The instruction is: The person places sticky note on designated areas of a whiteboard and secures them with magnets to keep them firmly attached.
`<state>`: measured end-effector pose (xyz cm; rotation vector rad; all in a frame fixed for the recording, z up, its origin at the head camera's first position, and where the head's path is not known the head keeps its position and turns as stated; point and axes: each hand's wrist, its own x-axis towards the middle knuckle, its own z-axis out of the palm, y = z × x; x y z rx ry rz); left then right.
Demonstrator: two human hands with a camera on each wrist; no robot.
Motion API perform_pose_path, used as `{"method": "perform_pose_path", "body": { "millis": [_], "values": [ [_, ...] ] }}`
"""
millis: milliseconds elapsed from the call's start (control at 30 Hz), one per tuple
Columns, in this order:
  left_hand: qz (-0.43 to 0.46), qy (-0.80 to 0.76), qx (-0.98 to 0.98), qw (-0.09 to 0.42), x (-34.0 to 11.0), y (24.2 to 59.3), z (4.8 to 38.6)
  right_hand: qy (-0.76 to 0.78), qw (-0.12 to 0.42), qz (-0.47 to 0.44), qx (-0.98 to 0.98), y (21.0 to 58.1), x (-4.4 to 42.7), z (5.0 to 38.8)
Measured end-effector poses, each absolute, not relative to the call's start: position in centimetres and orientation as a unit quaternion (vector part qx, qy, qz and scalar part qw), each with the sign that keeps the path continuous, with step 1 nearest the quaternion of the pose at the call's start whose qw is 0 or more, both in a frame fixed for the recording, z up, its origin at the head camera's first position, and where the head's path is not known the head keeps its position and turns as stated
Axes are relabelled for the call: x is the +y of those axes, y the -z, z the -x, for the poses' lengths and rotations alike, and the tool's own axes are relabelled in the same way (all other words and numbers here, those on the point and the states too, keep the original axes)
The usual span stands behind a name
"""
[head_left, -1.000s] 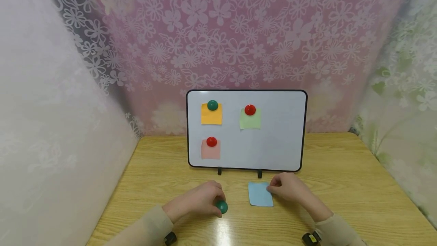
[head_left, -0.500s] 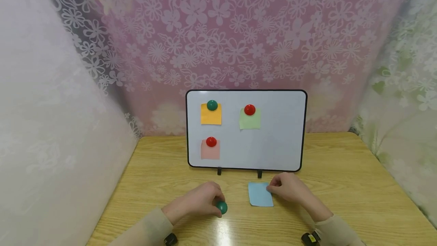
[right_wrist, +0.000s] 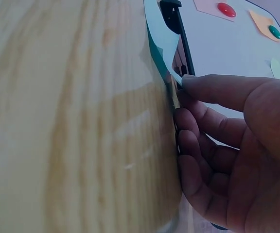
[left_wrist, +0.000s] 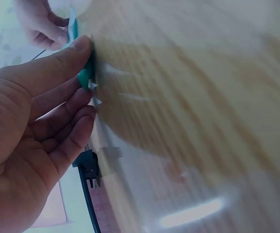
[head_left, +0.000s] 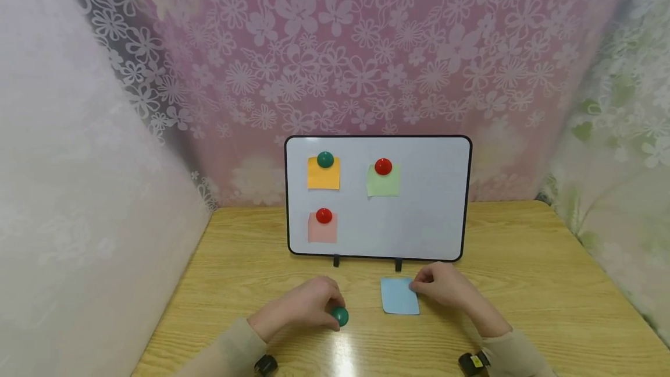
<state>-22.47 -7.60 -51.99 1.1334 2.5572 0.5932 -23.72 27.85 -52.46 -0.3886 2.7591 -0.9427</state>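
Observation:
On the wooden table, my left hand (head_left: pixel 306 306) pinches a round green magnet (head_left: pixel 341 316) between thumb and fingers. The left wrist view shows the green magnet (left_wrist: pixel 84 76) partly covered by the thumb. To the right lies a light blue sticky note (head_left: pixel 399 297). My right hand (head_left: pixel 445 285) pinches its upper right corner. In the right wrist view the blue sticky note (right_wrist: pixel 160 31) curves up off the table near the thumb tip. The magnet and the note are apart.
Behind the hands stands a whiteboard (head_left: pixel 426 214) on small black feet. It carries an orange note (head_left: pixel 323 178) under a green magnet, a light green note (head_left: pixel 384 185) under a red magnet, and a pink note (head_left: pixel 322 233) under a red magnet. Patterned curtains surround the table (head_left: pixel 523 272).

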Motion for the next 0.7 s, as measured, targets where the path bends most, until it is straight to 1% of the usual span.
{"method": "perform_pose_path", "body": {
  "millis": [233,367,700],
  "values": [
    [-0.381,-0.227,0.881,0.164,-7.46,51.59,22.66,0.323,0.101,0.134,0.931,52.67,28.18,23.9],
    [-0.382,-0.233,0.878,0.17,-7.44,51.42,22.76,0.327,0.1,0.133,0.93,52.67,28.29,23.85],
    [-0.384,-0.248,0.88,0.13,-7.97,52.11,22.81,0.34,0.116,0.131,0.924,52.78,28.64,23.89]
  ]
}}
